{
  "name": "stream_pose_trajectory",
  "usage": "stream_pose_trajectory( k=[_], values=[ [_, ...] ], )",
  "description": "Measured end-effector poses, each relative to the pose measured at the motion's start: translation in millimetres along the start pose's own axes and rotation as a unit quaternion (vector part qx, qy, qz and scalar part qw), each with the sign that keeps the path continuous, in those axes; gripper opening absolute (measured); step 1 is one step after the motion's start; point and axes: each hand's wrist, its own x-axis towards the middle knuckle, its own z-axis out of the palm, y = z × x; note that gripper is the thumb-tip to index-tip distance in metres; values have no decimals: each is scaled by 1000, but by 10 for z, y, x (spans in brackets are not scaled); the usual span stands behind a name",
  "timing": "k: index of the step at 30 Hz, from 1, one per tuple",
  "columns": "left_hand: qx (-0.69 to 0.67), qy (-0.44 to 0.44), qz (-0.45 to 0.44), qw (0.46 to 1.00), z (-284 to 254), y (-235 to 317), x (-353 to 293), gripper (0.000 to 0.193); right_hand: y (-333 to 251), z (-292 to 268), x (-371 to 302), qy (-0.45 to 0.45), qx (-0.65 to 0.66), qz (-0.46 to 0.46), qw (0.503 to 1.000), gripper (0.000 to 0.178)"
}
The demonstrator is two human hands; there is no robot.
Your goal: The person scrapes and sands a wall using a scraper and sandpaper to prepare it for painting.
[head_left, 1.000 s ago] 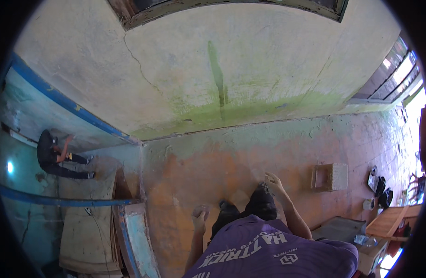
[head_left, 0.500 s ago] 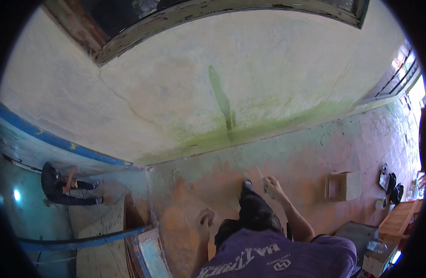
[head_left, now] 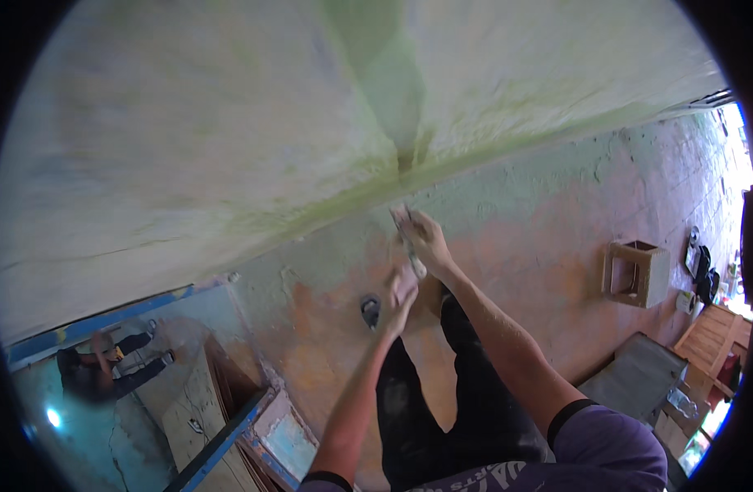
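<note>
My right hand (head_left: pixel 426 238) is closed around a slim scraper-like tool (head_left: pixel 416 264), out in front of me near the foot of the wall. The tool's thin end points toward the wall, and its pale lower end sticks out below my fingers. Just below it, my left hand (head_left: pixel 401 289) has its fingers curled close to that lower end. What the left hand holds is blurred. The pale wall (head_left: pixel 188 164) carries a darker green, damp-looking streak (head_left: pixel 393 90) running down to its base.
A beige stool (head_left: pixel 651 275) lies on its side on the worn floor (head_left: pixel 516 328) to the right. Beyond it are dark sandals (head_left: pixel 706 279) and a wooden piece of furniture (head_left: pixel 708 344). At left, another person (head_left: pixel 93 369) sits past a blue-edged partition (head_left: pixel 220 443).
I have come closer to the wall. Both my hands have risen and reached forward, drawing together; the right still holds the tool. The view has tilted, and the streak looks larger.
</note>
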Motion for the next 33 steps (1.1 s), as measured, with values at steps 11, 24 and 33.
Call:
stream_pose_trajectory(
  k=[11,24,33],
  values=[
    [115,-131,119,977,82,59,1793,38,305,223,902,143,-10,-32,989,27],
    [168,-76,169,968,8,463,1538,33,-143,299,773,224,29,15,974,26],
    [167,-16,233,958,-28,762,1654,26,-420,324,804,216,86,-65,970,27]
  ],
)
